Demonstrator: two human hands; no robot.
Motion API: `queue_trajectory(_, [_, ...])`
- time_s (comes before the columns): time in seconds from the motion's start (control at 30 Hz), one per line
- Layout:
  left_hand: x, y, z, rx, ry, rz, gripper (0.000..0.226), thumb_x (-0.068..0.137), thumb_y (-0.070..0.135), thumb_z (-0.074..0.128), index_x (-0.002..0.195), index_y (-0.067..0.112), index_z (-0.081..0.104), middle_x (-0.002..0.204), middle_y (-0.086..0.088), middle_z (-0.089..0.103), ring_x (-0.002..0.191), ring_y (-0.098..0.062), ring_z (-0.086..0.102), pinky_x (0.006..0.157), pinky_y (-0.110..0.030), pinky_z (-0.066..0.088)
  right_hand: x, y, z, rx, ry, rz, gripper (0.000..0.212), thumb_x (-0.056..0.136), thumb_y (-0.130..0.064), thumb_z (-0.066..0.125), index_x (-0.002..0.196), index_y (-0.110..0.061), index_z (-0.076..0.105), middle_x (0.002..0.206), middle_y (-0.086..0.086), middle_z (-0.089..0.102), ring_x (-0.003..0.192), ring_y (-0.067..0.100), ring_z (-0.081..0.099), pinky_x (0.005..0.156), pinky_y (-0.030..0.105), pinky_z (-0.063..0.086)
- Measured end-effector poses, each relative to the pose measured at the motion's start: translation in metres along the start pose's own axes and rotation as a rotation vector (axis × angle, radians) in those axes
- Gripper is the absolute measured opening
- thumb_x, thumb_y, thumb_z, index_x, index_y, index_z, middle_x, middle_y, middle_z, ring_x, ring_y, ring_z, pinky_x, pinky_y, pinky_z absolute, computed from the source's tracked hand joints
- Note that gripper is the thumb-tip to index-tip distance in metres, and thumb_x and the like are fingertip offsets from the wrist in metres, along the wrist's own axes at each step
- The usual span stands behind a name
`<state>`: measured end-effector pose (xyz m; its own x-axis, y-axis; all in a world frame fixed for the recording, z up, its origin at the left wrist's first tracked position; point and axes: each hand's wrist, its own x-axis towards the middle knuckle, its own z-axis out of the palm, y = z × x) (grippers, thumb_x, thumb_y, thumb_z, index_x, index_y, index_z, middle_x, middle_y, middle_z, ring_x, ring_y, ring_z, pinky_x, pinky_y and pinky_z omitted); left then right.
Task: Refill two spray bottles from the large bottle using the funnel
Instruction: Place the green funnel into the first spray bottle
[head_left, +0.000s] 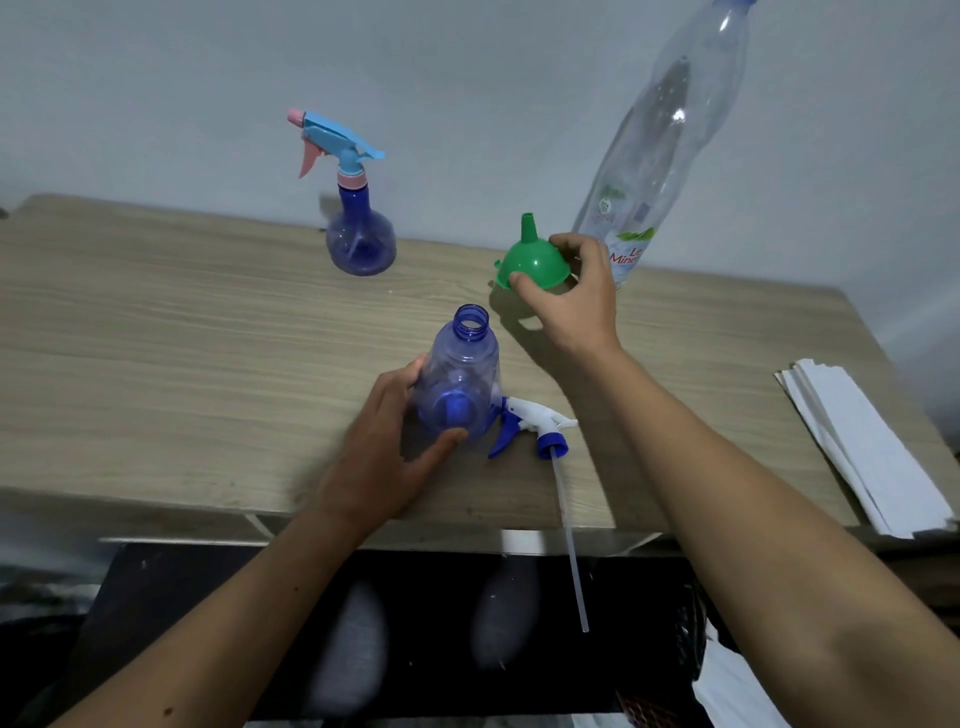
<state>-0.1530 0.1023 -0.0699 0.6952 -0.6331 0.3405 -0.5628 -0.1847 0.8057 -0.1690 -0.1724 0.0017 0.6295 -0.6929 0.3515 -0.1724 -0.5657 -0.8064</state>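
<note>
on the desk, mid-front:
open bottle: upright, left hand grip curled around it
funnel: spout up, right hand grip pinching its rim
large bottle: just behind the funnel

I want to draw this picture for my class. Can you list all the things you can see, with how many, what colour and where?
open spray bottle: 1, see-through blue, top off, table front middle, held in the left hand
spray top: 1, white and blue, lying right of that bottle, its long tube sticking out past the table edge
second spray bottle: 1, blue with light blue and pink top, back of the table
funnel: 1, green, spout up, under the right hand
large bottle: 1, clear with blue cap, back right by the wall
papers: a stack, white, right edge
table: 1, light wood
left hand: 1, holds the open bottle
right hand: 1, fingers grip the funnel
</note>
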Motion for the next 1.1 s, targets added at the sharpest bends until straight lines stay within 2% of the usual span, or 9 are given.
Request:
queue_trajectory(0.13, [0.001,0.004,-0.001,0.026,-0.010,-0.015,0.084,0.089,0.054,0.073,0.154,0.008,0.047,0.140,0.006,0.052,0.123,0.002,0.053,0.102,-0.007,0.042,-0.017,-0.024,-0.030,0.054,-0.027,-0.081,0.055,0.073,-0.036,0.087,0.121,-0.021,0.063,0.122,0.000,0.055,0.113,0.015,0.061,0.099,0.043,0.055])
queue_trajectory(0.2, [0.003,0.008,-0.003,0.008,-0.016,-0.029,0.085,0.087,0.053,0.076,0.154,0.009,0.047,0.140,0.007,0.052,0.122,0.010,0.051,0.103,-0.003,0.038,-0.026,-0.037,-0.046,0.076,-0.032,-0.115,0.051,0.074,-0.032,0.088,0.119,-0.023,0.065,0.122,0.002,0.055,0.113,0.015,0.060,0.100,0.043,0.055])
queue_trajectory(0.27, [0.004,0.012,-0.003,0.000,-0.009,-0.038,0.085,0.086,0.050,0.079,0.153,0.010,0.049,0.139,0.007,0.054,0.124,0.005,0.053,0.103,-0.001,0.037,-0.034,-0.050,-0.059,0.098,-0.051,-0.147,0.048,0.075,-0.028,0.087,0.118,-0.025,0.067,0.123,0.003,0.053,0.113,0.014,0.060,0.100,0.039,0.055])
queue_trajectory(0.43, [0.002,0.015,-0.001,0.010,0.025,-0.016,0.084,0.084,0.051,0.078,0.150,0.006,0.052,0.136,0.002,0.058,0.122,-0.011,0.063,0.105,-0.020,0.051,-0.052,-0.078,-0.082,0.139,-0.123,-0.197,0.046,0.076,-0.026,0.086,0.119,-0.023,0.070,0.123,0.010,0.054,0.113,0.010,0.059,0.090,0.009,0.046])
queue_trajectory(0.5, [0.001,0.013,-0.001,0.011,0.020,0.008,0.081,0.086,0.044,0.083,0.150,0.006,0.051,0.135,0.000,0.060,0.120,-0.014,0.066,0.103,-0.026,0.054,-0.056,-0.084,-0.085,0.214,-0.160,-0.173,0.056,0.071,-0.031,0.089,0.121,-0.025,0.064,0.122,0.006,0.057,0.114,0.018,0.060,0.088,0.020,0.053])
queue_trajectory(0.63, [-0.001,0.014,-0.001,0.005,0.024,0.022,0.077,0.088,0.033,0.088,0.151,0.007,0.051,0.132,0.000,0.060,0.117,-0.013,0.066,0.099,-0.024,0.054,-0.063,-0.097,-0.089,0.258,-0.195,-0.159,0.069,0.066,-0.039,0.093,0.122,-0.023,0.056,0.120,-0.007,0.061,0.114,0.013,0.062,0.093,0.036,0.057])
queue_trajectory(0.73, [-0.002,0.014,-0.001,-0.011,0.028,0.021,0.076,0.089,0.031,0.088,0.152,0.009,0.050,0.134,0.001,0.059,0.119,-0.012,0.065,0.101,-0.023,0.052,-0.065,-0.107,-0.091,0.249,-0.225,-0.207,0.065,0.069,-0.039,0.093,0.123,-0.021,0.063,0.124,0.004,0.063,0.111,0.017,0.066,0.098,0.041,0.057])
queue_trajectory(0.9, [-0.003,0.016,-0.001,-0.038,0.027,0.021,0.077,0.090,0.030,0.087,0.154,0.011,0.048,0.136,0.007,0.056,0.122,-0.008,0.065,0.104,-0.020,0.050,-0.068,-0.125,-0.091,0.199,-0.277,-0.258,0.062,0.071,-0.041,0.092,0.126,-0.022,0.070,0.123,0.001,0.062,0.109,0.005,0.064,0.094,0.024,0.051])
queue_trajectory(1.1, [-0.003,0.015,-0.001,-0.038,0.028,0.018,0.076,0.091,0.032,0.086,0.154,0.014,0.046,0.134,0.013,0.054,0.122,-0.002,0.062,0.102,-0.017,0.048,-0.067,-0.138,-0.086,0.131,-0.321,-0.302,0.058,0.073,-0.038,0.095,0.126,-0.029,0.073,0.124,-0.002,0.060,0.114,0.005,0.060,0.093,0.022,0.050])
